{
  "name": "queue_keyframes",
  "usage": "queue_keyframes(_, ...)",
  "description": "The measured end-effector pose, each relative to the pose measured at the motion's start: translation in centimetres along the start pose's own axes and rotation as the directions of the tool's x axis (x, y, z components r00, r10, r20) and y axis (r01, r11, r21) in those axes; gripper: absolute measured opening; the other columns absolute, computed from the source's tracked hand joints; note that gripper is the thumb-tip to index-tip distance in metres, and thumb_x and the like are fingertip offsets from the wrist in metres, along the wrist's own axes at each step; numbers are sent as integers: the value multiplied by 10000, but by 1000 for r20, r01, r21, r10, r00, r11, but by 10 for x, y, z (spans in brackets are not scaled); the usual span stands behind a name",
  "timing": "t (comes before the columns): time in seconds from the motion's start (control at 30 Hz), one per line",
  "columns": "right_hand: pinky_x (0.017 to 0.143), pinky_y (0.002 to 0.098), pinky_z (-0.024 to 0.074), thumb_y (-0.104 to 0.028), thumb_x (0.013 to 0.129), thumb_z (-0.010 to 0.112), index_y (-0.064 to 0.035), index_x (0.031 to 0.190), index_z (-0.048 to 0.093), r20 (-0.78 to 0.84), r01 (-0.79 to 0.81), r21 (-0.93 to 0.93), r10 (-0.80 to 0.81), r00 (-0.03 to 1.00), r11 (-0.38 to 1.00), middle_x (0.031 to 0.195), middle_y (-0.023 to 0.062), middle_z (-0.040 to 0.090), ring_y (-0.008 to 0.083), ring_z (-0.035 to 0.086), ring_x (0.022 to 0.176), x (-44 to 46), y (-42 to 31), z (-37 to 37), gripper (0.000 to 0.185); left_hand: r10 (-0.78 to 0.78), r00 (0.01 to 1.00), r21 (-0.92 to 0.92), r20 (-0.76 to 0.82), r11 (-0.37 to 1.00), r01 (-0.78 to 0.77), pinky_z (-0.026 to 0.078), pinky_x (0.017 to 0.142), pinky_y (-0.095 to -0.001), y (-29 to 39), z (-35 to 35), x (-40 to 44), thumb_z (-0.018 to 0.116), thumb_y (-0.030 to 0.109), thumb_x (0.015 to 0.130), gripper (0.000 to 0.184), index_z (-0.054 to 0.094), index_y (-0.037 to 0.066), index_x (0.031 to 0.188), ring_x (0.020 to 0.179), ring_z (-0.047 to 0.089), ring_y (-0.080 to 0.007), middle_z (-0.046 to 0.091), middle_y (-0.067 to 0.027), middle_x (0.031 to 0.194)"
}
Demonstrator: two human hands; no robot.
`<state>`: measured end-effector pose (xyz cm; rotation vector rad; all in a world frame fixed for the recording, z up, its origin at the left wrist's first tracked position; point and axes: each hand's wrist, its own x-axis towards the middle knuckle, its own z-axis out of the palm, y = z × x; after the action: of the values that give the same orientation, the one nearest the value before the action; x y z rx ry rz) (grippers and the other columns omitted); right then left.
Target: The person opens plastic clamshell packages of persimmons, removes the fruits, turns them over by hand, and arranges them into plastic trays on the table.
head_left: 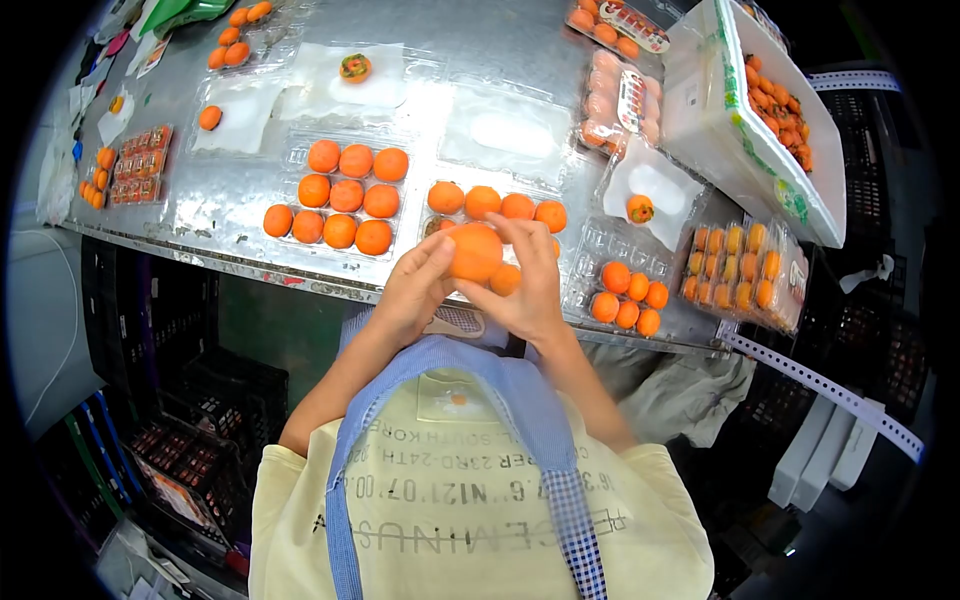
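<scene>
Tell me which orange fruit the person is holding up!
The orange fruit between the left hand and right hand; it's the only one held above the table.

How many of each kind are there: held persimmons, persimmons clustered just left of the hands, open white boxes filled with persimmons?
Held persimmon: 1
Clustered persimmons: 10
Open white box: 1
Total: 12
</scene>
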<state>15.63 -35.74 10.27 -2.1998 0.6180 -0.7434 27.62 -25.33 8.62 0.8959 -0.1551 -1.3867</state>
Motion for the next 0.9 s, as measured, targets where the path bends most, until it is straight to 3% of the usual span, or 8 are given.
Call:
queue_keyframes(0.07,860,383,405,-260,581,823,-19,1191,542,-7,-33,142,34,999,989,1051,132,536,289,503,959,2,-2,-3,713,-41,999,-87,33,995,44,469,922,-330,2,-3,0,443,349,972,477,420,-16,1278,1117,550,-198,537,-124,1225)
queue_keyframes(0.17,897,383,399,-264,604,818,-14,1204,542,57,39,138,-47,997,990,1096,132,547,290,506,1000,4,4,-4,706,-87,996,-141,30,986,90,491,896,-335,5,-2,-1,422,370,975,488,420,-17,1272,1106,561,-206,540,-129,1219)
queue_keyframes(0.43,902,386,401,-242,630,802,-26,1208,537,134,-74,183,50,990,980,1119,129,561,290,514,1021,3,2,-6,671,-131,991,-178,19,975,133,502,879,-320,8,1,0,419,360,979,455,440,-13,1239,1090,570,-203,553,-132,1183)
queue_keyframes(0.63,897,394,433,-180,630,805,-21,1198,533,102,-9,112,-3,995,994,1131,139,557,296,537,1052,-2,6,1,650,-15,987,51,-157,998,24,486,853,-286,-8,-7,3,573,228,925,294,503,5,1104,986,584,-140,584,-96,1073)
queue_keyframes(0.77,873,377,450,-199,655,771,-48,1218,521,122,-7,69,-2,993,998,1163,146,519,311,532,1042,-9,12,1,634,58,981,269,-185,963,-7,473,815,-258,-10,-5,1,600,179,904,254,520,16,1081,953,570,-114,599,-83,1002)
queue_keyframes(0.9,854,380,458,-201,651,762,-61,1215,518,115,-119,153,102,988,981,1130,154,529,321,533,1038,-13,12,-5,630,34,979,288,-199,957,25,484,777,-274,-9,3,1,532,251,940,299,503,27,1136,938,574,-123,566,-77,1075)
